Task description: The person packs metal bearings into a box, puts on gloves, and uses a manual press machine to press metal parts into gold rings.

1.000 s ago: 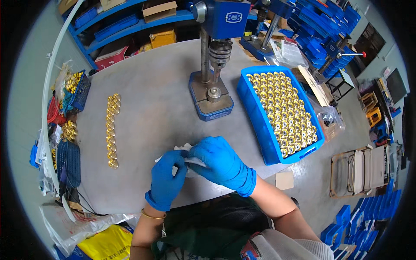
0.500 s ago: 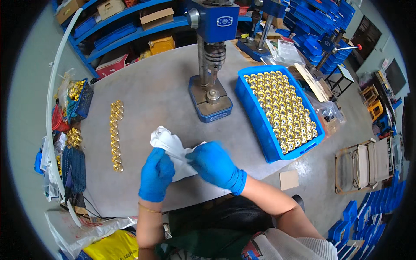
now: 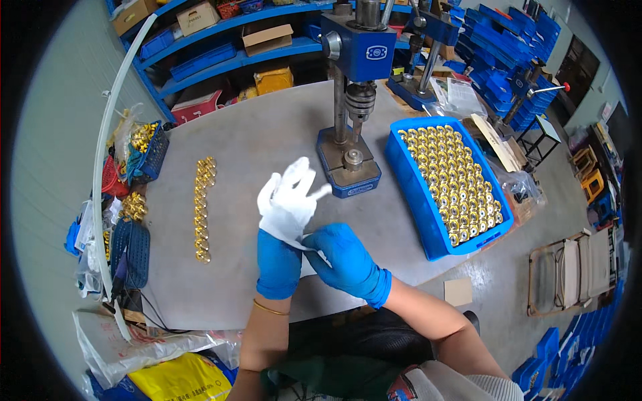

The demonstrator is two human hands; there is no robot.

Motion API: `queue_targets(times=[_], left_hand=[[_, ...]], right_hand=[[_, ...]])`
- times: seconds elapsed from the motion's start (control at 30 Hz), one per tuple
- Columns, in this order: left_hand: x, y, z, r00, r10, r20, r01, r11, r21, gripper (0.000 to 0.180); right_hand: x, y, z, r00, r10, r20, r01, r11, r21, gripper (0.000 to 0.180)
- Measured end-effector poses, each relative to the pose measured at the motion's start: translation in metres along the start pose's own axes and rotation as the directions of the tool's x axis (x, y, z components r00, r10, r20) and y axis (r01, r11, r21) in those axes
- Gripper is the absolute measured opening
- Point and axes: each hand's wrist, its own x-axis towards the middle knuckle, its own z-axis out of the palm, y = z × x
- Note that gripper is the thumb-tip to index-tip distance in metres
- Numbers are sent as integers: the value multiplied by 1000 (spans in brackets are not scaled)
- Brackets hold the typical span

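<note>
The right hand (image 3: 344,260), in a blue glove, has its thumb and fingers closed in a pinch on the cuff of a white glove (image 3: 291,210). That white glove sits just left of the pinch, over the fingers of the left hand (image 3: 279,257) — spread apart, gripping nothing, with blue glove showing below the cuff. How far in the fingertips reach, I cannot tell. Beneath both hands lies the grey table (image 3: 254,134). Beyond the pinch stands a blue bench press (image 3: 349,160); well left runs a row of gold parts (image 3: 202,210); to the right — a blue bin (image 3: 428,234) filled with similar pieces (image 3: 455,180).
</note>
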Motion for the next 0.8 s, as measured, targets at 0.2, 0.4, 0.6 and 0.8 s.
queue_targets(times=[0.2,0.4,0.6,0.8], left_hand=[[-5,-6,0,956,-288,-59,125,581,-804,49],[-12,-24,-5,887,-461,-34,288,609,-739,55],[0,-17,22,945,-322,60,249,588,-769,59],[-9,-32,38,952,-223,-211,142,930,-340,38]], right_hand=[[12,2,7,999,-15,-49,15,1000,-10,27],[14,-19,3,952,270,146,-294,940,173,16],[10,-7,5,865,460,199,-487,675,554,34],[24,0,19,848,529,11,-404,635,659,49]])
